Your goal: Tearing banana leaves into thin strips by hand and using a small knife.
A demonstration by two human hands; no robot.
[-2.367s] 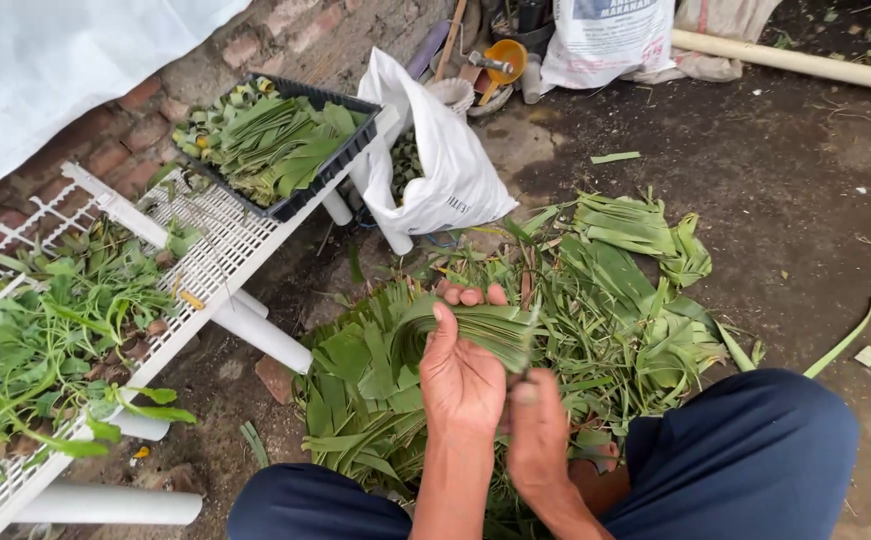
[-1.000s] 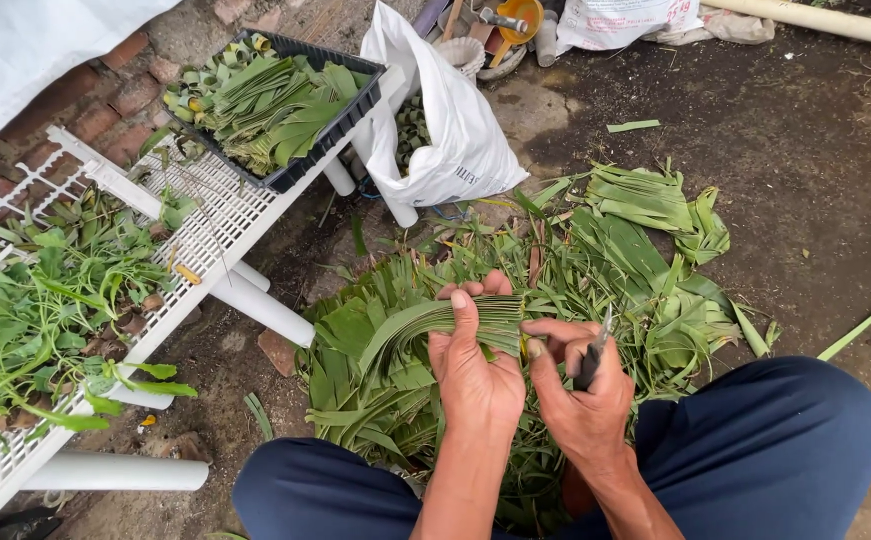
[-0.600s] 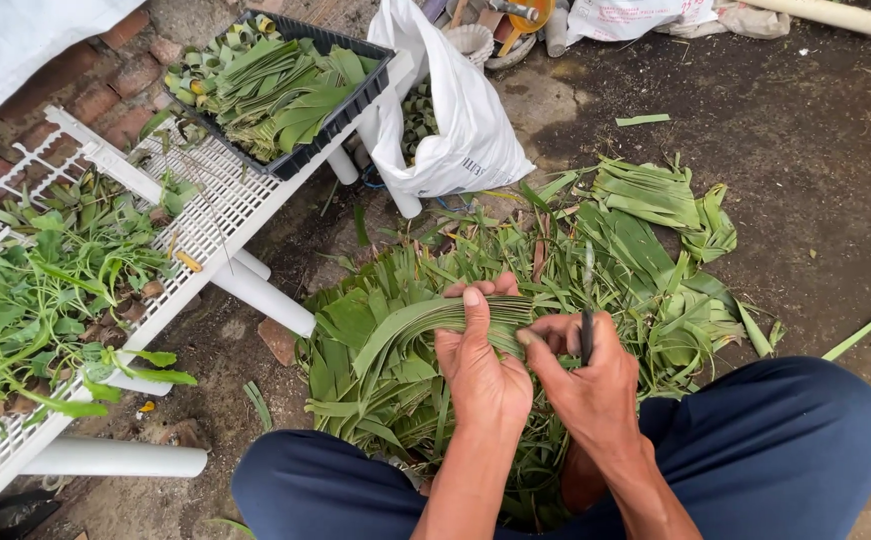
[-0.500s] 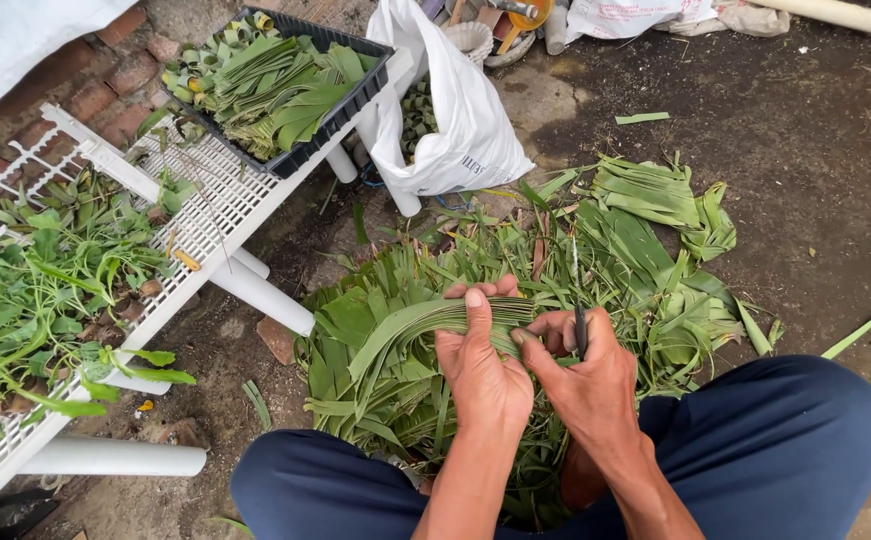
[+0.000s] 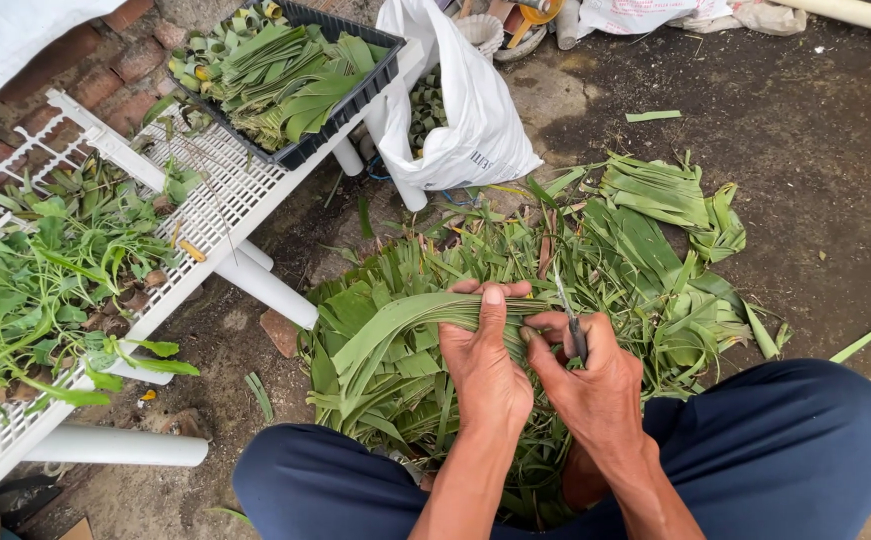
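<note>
Dirt ground [image 5: 806, 150] carries leaf pile [image 5: 646, 260] and white bag [image 5: 476, 110].

The single head camera looks steeply down, close over the person's lap and ground.

A black plastic tray [image 5: 356, 110] full of folded green leaf strips sat on a white slatted rack [image 5: 226, 190] with round white legs. Further left on that rack lay a spread of leafy green plants [image 5: 46, 270] with thin stems. A white plastic bag [image 5: 476, 120] stood open just beside the tray, green leaf pieces showing inside it. Behind the rack ran a red brick wall [image 5: 106, 60], partly covered by a white sheet [image 5: 6, 35]. The ground [image 5: 816, 130] was dark, damp earth, with one loose leaf strip [image 5: 653, 116] lying apart on it and a pale pipe [image 5: 856, 14] at the far edge.
</note>
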